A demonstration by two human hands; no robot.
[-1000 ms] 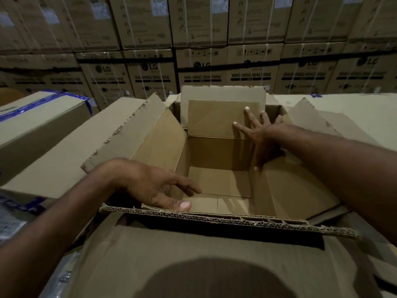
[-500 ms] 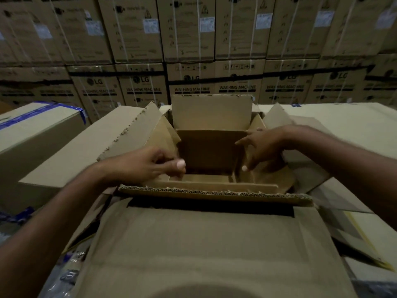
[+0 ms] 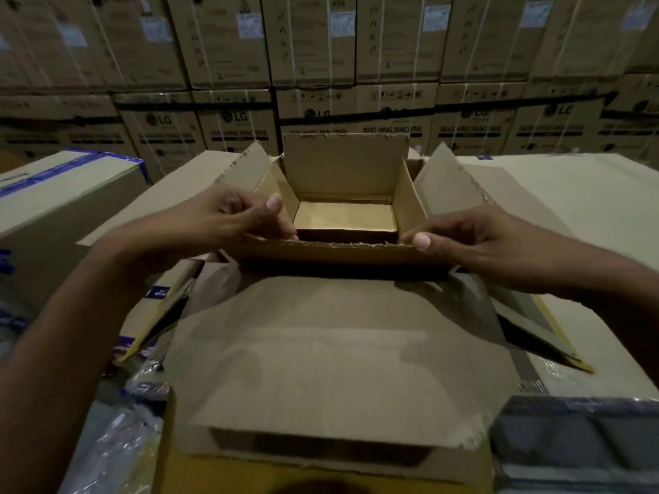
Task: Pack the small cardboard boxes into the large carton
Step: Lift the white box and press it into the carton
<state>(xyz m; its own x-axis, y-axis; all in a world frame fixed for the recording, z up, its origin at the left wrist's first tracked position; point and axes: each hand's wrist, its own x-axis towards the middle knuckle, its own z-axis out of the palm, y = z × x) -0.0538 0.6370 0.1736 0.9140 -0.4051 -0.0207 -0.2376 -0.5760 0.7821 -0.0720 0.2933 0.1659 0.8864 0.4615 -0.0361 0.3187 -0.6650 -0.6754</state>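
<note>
Brown corrugated cardboard fills your view, and the open cardboard box (image 3: pixel 344 172) in the middle is the thing you hold. Its far flap and both side flaps stand up, and its floor is bare and lit. From this view you cannot tell whether it is one of the small boxes or the large carton.

Your left hand (image 3: pixel 231 222) is at the box's near left corner. Its fingers are curled, and the thumb and fingertips pinch the ragged top edge of the near wall. Your right hand (image 3: pixel 474 247) is at the box's near right corner, with the thumb pressed on that same edge and the fingers curled behind it. Both hands grip narrow.

In front of the box, towards you, lies a wide cardboard flap (image 3: pixel 338 351), touching the box's near wall. Left of the box stands a closed carton with blue tape (image 3: pixel 71 194). Under the box and to its right spreads a pale flat cardboard surface (image 3: pixel 570 194).

Behind the box rises a wall of stacked washing machine cartons (image 3: pixel 392 112). Nearer you than the box, crinkled clear plastic wrap (image 3: pixel 124 440) lies to the left and a dark grey wrapped bundle (image 3: pixel 577 443) to the right.
</note>
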